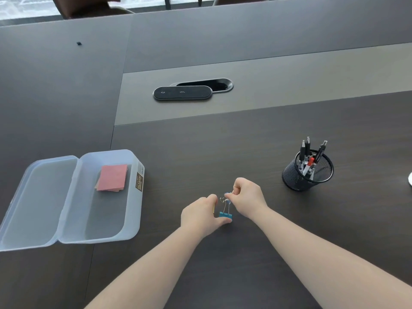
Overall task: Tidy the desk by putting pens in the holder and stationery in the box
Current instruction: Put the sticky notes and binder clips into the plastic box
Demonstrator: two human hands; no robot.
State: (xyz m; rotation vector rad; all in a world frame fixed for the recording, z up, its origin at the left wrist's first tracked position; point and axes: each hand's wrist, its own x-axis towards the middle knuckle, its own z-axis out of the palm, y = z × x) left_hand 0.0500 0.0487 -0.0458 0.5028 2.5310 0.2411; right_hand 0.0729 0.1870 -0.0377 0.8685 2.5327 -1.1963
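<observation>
Hands, left [201, 214] and right [247, 195], pinch binder clip [225, 214] amid bare desk [245, 141].

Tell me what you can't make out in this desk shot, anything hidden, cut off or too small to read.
- Head view: a white object is cut by the right edge; unidentifiable.
- Left hand covers something yellowish beside the blue binder clip.
- Right hand hides part of a second clip.
- Label on the plastic box is too small to read.
- Pen count in the mesh holder is unclear; they overlap.
</observation>
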